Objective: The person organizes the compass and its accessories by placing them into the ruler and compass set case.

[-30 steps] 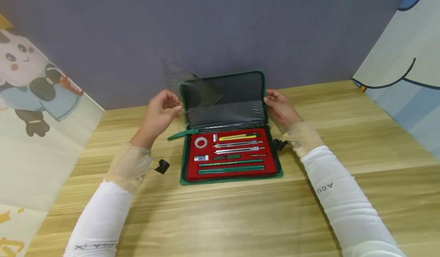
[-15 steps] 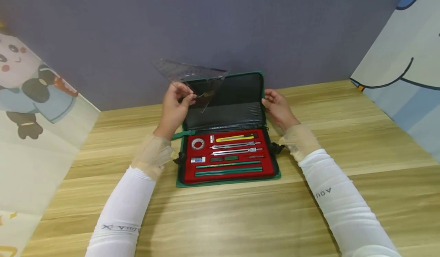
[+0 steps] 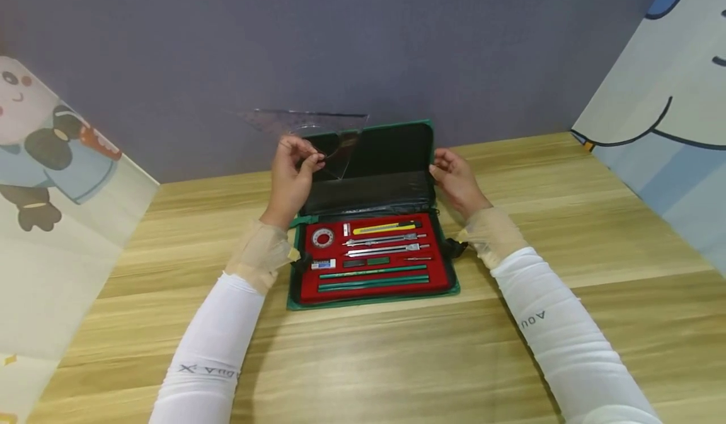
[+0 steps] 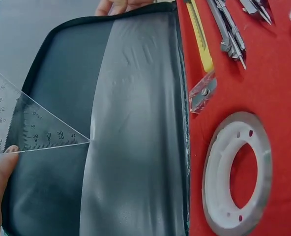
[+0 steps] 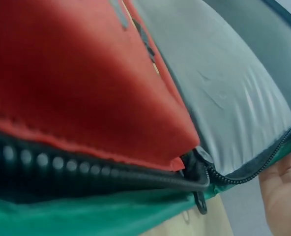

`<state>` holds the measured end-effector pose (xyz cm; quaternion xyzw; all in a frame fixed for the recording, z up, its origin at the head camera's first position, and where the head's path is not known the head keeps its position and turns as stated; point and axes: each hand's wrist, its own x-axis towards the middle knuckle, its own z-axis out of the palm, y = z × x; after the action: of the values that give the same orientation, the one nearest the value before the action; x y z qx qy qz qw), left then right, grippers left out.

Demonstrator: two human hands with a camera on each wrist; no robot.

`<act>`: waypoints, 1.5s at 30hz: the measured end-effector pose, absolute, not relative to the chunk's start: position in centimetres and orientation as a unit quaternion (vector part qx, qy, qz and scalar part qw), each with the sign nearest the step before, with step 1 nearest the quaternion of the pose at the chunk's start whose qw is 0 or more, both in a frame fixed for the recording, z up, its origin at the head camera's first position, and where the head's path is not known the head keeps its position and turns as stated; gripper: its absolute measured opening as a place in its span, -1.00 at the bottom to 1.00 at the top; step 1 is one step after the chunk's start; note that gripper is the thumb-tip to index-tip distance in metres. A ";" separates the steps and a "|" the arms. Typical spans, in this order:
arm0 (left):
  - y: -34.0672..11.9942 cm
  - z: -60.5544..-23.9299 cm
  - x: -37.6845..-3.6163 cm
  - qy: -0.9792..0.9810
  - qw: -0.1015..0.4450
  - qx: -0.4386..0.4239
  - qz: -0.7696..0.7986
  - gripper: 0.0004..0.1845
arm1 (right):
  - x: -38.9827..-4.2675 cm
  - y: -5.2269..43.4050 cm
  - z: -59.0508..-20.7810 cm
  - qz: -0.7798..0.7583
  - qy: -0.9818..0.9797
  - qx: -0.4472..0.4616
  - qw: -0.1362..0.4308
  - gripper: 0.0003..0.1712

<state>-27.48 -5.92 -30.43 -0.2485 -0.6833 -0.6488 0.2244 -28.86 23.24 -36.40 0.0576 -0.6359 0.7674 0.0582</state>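
Note:
My left hand (image 3: pixel 292 175) pinches a clear triangular set square (image 3: pixel 323 120) by its lower edge, in front of the case's raised lid. In the left wrist view one corner of the set square (image 4: pixel 44 130) meets the edge of the lid's clear plastic pocket (image 4: pixel 130 123); I cannot tell whether it is inside. My right hand (image 3: pixel 458 181) grips the right side of the black lid (image 3: pixel 397 153), holding it upright. Below lies the green zip case's red tray (image 3: pixel 306 285), with a white ring (image 3: pixel 322 238), yellow utility knife (image 3: pixel 386 228) and two compasses (image 3: pixel 388 250).
The tray also holds an eraser (image 3: pixel 324 264), a small sharpener (image 3: pixel 346 229), small dark and green pieces (image 3: pixel 377 261) and green pencils (image 3: pixel 371 284). A wooden table (image 3: pixel 363 361) carries the case. Behind it rises a grey-purple wall (image 3: pixel 363 46), with printed panels on both sides.
My left hand has moved right and brought the set square in front of the lid, then turned it so its long edge lies nearly level. My right hand stays on the lid.

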 end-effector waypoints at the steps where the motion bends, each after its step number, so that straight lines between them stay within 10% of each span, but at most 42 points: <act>1: -5.9 -30.5 -27.5 -0.679 0.226 -0.252 -0.651 -0.80 | -28.8 23.3 -36.4 0.767 -0.636 0.059 0.057 -0.73; 45: 0.0 -32.8 -28.0 -0.735 0.098 -0.244 -0.625 -0.77 | -28.6 23.7 -36.4 0.768 -0.633 0.059 0.075 -0.72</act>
<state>-28.00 -0.01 -32.80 -0.2442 -0.7346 -0.6254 0.0980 -28.59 23.73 -36.36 0.0585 -0.6332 0.7681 0.0750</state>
